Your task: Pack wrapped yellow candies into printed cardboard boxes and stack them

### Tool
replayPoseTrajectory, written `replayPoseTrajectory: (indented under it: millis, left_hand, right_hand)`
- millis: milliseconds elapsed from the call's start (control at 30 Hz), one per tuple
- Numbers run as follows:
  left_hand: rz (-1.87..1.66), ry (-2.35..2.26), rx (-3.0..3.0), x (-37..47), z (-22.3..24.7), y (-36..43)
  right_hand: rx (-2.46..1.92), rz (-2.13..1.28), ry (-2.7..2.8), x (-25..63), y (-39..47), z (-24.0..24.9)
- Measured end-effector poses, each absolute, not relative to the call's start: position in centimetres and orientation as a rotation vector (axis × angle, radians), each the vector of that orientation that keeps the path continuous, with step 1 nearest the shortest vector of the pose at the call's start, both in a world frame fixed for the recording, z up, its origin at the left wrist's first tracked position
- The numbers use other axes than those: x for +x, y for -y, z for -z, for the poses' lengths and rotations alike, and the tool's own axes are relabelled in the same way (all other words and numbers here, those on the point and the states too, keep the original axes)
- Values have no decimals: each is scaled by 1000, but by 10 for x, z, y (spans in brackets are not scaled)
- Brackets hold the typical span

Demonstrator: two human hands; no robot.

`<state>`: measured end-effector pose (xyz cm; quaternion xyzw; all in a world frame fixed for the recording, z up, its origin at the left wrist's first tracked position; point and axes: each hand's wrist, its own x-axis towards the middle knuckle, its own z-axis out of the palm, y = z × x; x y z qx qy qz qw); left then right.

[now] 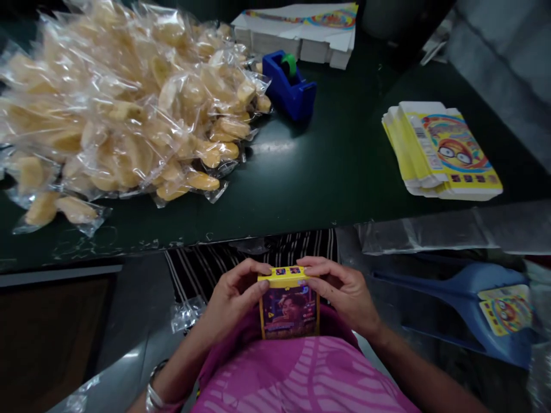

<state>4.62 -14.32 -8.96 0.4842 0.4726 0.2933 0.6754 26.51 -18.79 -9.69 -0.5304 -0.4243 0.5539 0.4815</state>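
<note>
A small yellow printed carton (289, 312) stands upright over my lap, against the front of my pink top. Its yellow top end faces up, with small pictures on it. My left hand (239, 292) grips the top left corner between thumb and fingers. On the other side, my right hand (344, 289) pinches the top right corner the same way. Both thumbs lie along the front upper edge. The carton's lower end is hidden near my clothes, and what it contains does not show.
A heap of clear-bagged, yellowish pieces (129, 115) covers the table's left. Behind stand a blue tape dispenser (288, 86) and a stack of white cartons (297, 34). Flat yellow cartons (443, 149) lie at right. A blue plastic chair (469, 298) holding another flat carton (508, 310) is below.
</note>
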Motion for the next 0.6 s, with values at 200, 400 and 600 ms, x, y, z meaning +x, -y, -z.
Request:
replayPoseTrajectory:
  millis: [200, 400, 600]
  left_hand:
    - [-782, -1172, 1180, 62, 92, 156]
    - [-806, -1238, 1227, 77, 99, 166]
    - [-818, -1198, 1133, 73, 99, 166]
  right_hand:
    - [-1390, -1228, 1002, 257, 186, 94]
    - [-1400, -1117, 1039, 250, 187, 92]
    - [-1269, -1310, 837, 256, 191, 98]
